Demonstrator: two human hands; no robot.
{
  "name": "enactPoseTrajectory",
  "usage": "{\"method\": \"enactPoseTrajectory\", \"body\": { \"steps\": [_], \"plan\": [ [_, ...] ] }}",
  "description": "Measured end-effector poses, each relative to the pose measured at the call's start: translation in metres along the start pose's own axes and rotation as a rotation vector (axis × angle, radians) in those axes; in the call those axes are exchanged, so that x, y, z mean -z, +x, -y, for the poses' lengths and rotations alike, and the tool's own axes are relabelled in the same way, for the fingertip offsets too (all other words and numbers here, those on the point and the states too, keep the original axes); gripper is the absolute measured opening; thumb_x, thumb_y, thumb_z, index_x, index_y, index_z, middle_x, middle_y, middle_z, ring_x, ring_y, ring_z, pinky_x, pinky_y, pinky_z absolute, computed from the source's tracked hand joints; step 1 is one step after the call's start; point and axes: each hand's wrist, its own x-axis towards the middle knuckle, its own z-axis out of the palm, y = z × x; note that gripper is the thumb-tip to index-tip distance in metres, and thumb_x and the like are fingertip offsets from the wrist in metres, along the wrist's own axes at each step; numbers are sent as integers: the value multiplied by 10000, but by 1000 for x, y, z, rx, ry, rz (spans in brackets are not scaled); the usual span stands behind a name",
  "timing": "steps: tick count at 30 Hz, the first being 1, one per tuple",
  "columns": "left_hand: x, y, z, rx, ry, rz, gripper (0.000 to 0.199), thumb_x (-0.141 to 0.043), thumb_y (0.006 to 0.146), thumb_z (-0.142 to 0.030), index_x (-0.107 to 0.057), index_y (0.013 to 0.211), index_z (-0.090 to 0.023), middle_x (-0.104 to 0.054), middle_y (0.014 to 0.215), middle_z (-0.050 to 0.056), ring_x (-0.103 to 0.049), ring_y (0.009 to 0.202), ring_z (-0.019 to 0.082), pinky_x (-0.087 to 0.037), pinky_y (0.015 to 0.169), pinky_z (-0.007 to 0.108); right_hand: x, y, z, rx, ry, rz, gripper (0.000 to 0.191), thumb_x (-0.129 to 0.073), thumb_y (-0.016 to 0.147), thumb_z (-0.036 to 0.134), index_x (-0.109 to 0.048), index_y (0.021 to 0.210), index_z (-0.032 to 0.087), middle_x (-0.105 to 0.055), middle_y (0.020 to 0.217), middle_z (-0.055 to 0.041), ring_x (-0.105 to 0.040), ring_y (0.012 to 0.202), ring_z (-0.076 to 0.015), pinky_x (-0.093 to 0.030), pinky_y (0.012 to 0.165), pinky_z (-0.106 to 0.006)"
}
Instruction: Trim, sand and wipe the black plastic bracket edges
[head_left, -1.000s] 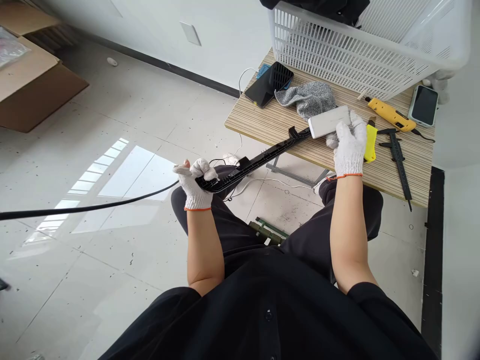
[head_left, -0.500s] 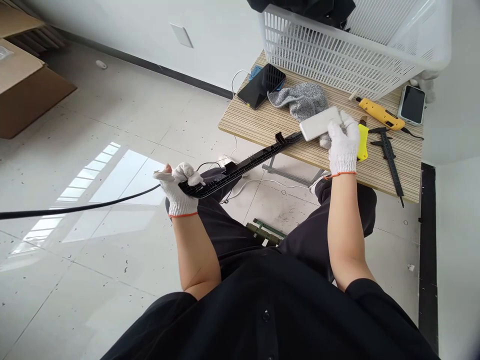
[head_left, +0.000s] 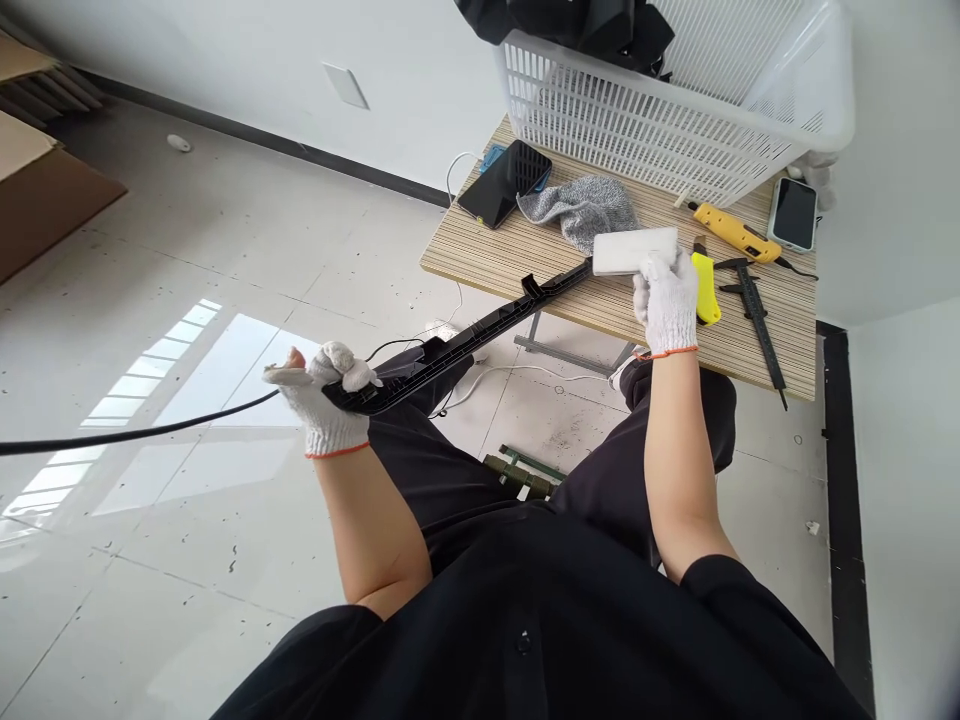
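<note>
My left hand (head_left: 324, 400), in a white knit glove with orange cuff, is closed around a long black plastic trim strip (head_left: 480, 335). The strip slants up to the right, over my lap to the table edge. From behind that hand a thin black length (head_left: 150, 430) runs out to the left edge of view. My right hand (head_left: 667, 300), gloved alike, grips a white rectangular block (head_left: 630, 250) that looks like a sponge. This block lies over the strip's far end and hides it. Whether the right fingers also hold the strip is hidden.
On the wood-grain table (head_left: 465, 245) lie a black phone (head_left: 506, 183), grey cloth (head_left: 581, 208), yellow rotary tool (head_left: 735, 232), yellow-handled cutter (head_left: 705, 288), calipers (head_left: 757, 320) and white-cased phone (head_left: 793, 213). Behind stands a white basket (head_left: 660, 120) with black items. Cardboard boxes (head_left: 52, 200) stand left.
The view has shifted, so the table sits farther left. My left hand has moved slightly left with the strip. In my right hand the white block has turned from tilted to nearly level.
</note>
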Motion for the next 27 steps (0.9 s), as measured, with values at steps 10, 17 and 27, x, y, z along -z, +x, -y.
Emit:
{"method": "enactPoseTrajectory", "body": {
  "steps": [10, 17, 27],
  "plan": [
    [3, 6, 6, 79, -100, -27, 924, 43, 1033, -778, -524, 553, -229, -245, 396, -42, -325, 292, 129, -414, 346, 286, 6, -6, 17, -59, 88, 120, 403, -743, 834, 624, -541, 887, 280, -611, 734, 25, -568, 524, -117, -388, 392, -236],
    [1, 8, 6, 92, -112, 5, 948, 100, 1033, -720, -543, 534, -233, -250, 353, -29, -342, 274, 148, -442, 329, 294, -9, -21, 11, 108, -290, 57, 343, -785, 908, 433, -484, 863, 274, -545, 683, 77, -508, 510, -75, -399, 436, -187],
    [8, 9, 6, -4, -36, -19, 929, 71, 1040, -732, -526, 531, -235, -196, 378, -42, -338, 288, 133, -457, 351, 279, -1, -26, 8, 272, -624, 37, 284, -754, 926, 480, -604, 922, 238, -708, 919, 3, -707, 919, -183, -594, 957, -385]
  ]
}}
